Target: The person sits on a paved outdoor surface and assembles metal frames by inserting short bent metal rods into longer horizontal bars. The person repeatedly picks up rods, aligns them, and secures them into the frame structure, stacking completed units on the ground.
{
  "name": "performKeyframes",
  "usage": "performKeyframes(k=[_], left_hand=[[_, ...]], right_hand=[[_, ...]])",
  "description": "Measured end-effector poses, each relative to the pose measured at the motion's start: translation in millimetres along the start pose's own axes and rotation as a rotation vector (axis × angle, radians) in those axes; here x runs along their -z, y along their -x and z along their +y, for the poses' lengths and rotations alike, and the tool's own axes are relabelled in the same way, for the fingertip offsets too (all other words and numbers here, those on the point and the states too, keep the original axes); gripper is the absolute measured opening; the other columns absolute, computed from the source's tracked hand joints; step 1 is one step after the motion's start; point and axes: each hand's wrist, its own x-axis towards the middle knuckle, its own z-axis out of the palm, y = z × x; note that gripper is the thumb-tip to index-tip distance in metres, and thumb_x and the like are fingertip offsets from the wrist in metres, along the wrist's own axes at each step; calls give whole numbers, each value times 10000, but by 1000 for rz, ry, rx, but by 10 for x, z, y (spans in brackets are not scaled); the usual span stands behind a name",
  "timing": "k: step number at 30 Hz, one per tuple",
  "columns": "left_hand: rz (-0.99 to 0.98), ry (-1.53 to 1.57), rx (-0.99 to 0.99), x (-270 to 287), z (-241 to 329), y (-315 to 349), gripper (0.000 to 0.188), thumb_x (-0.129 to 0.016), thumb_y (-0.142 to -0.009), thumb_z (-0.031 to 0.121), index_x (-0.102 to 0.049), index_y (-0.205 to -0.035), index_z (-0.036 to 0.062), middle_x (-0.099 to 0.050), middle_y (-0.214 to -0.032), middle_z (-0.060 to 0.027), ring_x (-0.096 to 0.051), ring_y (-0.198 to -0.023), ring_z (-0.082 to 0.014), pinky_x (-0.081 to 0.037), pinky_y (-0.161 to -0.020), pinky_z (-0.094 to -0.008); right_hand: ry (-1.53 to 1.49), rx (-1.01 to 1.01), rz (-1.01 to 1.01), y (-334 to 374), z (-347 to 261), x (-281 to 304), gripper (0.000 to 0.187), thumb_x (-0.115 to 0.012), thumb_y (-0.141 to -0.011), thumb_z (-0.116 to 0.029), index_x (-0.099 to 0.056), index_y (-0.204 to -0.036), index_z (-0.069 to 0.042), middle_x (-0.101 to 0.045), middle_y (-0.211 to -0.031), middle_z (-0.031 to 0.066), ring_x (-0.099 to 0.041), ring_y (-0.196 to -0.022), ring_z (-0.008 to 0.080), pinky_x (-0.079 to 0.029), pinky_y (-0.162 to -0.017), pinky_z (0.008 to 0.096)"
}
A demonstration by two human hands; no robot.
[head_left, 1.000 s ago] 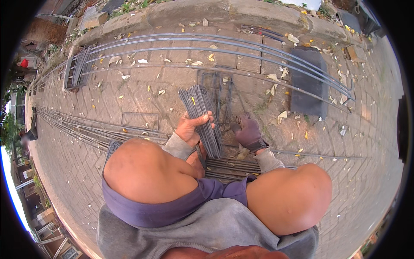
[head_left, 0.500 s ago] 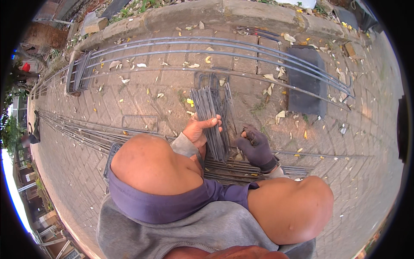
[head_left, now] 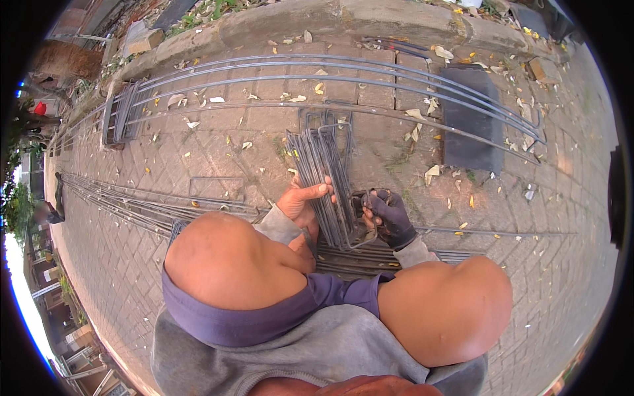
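My bare left hand [head_left: 302, 203] is wrapped round a thick bundle of rectangular steel stirrups [head_left: 320, 165], its thumb across the front. The stirrups stand close together, their long sides pointing away from me. On the right side of the bundle, my right hand [head_left: 389, 218], in a dark glove that leaves fingertips bare, pinches the bent edge of one stirrup [head_left: 360, 245] that sits a little apart from the others. Some of the right fingers are hidden behind the wire. Behind the bundle's far end, more bent stirrups [head_left: 343, 122] lie on the paving.
Long steel bars [head_left: 264, 80] run across the far side, threaded through stirrups [head_left: 122, 112] at left. A dark flat slab [head_left: 470, 125] lies under their right ends. More rods [head_left: 125, 201] stretch from the left beneath my knees. A concrete kerb [head_left: 277, 30] borders the brick paving, scattered with dry leaves.
My right hand has moved from apart at the right to the bundle and now grips one stirrup's edge. The bundle looks more spread out at its far end; my left hand keeps its hold.
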Motion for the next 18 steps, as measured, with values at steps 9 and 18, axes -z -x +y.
performKeyframes(k=[9, 18], left_hand=[[115, 47, -40, 184, 135, 176, 367, -784, -830, -39, -655, -1160, 59, -704, -1040, -84, -707, -941, -224, -633, -785, -440], [19, 106, -60, 391, 243, 324, 311, -756, -867, -2, -652, -1151, 73, -700, -1000, -84, -714, -882, -244, -631, -757, -454]], right_hand=[[358, -166, 33, -325, 130, -354, 203, -669, -999, -218, -674, -887, -48, -660, -719, 8, -526, -522, 38, -407, -480, 204], [901, -220, -38, -953, 4, -379, 293, -714, -953, -327, -741, -968, -35, -733, -774, 96, -673, -605, 174, -528, -589, 317]])
